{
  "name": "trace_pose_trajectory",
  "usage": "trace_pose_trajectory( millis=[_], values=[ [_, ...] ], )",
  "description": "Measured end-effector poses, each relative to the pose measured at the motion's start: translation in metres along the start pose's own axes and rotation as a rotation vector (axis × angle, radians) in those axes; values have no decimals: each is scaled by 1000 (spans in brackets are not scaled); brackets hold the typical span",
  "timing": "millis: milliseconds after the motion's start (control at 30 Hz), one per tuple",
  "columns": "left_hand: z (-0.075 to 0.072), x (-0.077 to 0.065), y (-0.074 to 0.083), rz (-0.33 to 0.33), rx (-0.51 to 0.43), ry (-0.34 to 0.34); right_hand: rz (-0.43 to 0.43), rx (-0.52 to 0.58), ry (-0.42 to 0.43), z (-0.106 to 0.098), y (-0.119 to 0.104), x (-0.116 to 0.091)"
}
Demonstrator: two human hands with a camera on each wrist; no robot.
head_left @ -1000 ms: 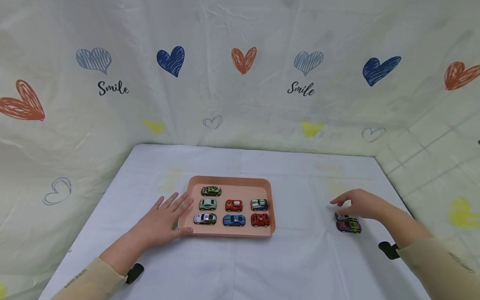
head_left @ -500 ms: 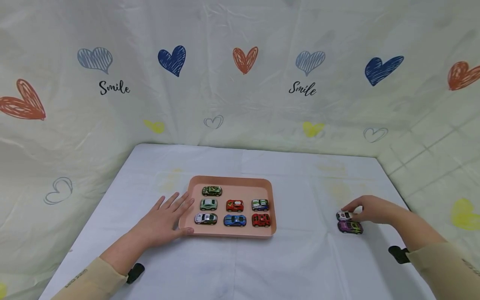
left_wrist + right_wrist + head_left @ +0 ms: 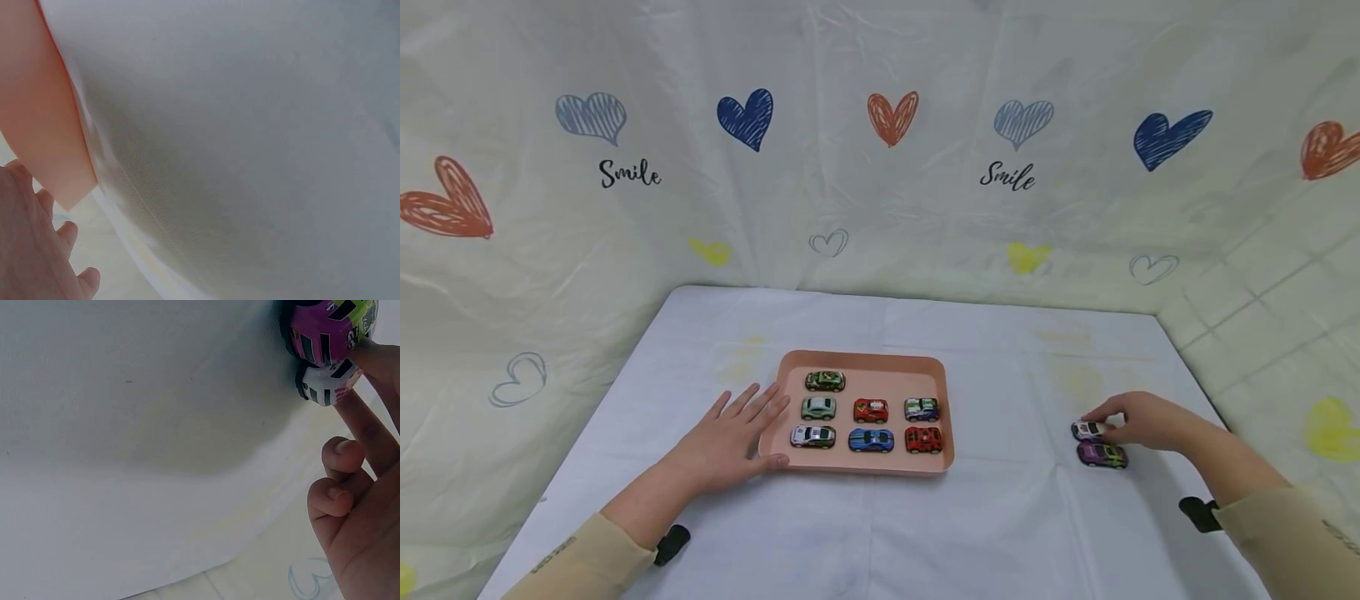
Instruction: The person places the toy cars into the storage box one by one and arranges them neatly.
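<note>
A pink tray [image 3: 861, 362] holds several toy cars, standing apart from one another, among them a blue car [image 3: 871, 440] and a green camouflage car [image 3: 825, 381]. Against its left side rests my left hand [image 3: 718, 446], fingers spread and straight, with fingertips at the rim. Far to the right on the table, my right hand [image 3: 1146, 421] pinches a small white toy car [image 3: 1086, 430] between thumb and index finger. Close in front of that car stands a purple and green toy car [image 3: 1102, 454]. In the right wrist view the other fingers [image 3: 331, 499] are curled.
A white cloth covers the table [image 3: 1000, 517]. Behind it hangs a pale curtain [image 3: 940, 192] printed with hearts and words. Inside the tray, the red car [image 3: 870, 410] and the white and blue car [image 3: 921, 409] make up part of the middle row.
My right hand has come down over the white car, and its thumb and index finger now pinch it. The left hand stays at the tray. The cars in the tray have not moved.
</note>
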State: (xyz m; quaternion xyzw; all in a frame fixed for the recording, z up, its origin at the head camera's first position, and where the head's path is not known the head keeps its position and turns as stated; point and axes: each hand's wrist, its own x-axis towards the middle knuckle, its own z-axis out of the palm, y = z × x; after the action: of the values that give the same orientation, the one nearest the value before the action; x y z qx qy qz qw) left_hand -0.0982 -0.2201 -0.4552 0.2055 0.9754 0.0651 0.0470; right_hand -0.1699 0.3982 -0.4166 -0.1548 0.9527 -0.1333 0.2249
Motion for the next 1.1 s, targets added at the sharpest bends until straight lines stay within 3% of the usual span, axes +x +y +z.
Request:
trace_pose_trajectory(
  millis=[567, 1100],
  values=[
    [-3, 0, 3, 1, 14, -4, -71, -23, 84, -7, -13, 1],
    [-5, -1, 3, -2, 13, -6, -134, 28, 124, -18, -52, 25]
  ],
)
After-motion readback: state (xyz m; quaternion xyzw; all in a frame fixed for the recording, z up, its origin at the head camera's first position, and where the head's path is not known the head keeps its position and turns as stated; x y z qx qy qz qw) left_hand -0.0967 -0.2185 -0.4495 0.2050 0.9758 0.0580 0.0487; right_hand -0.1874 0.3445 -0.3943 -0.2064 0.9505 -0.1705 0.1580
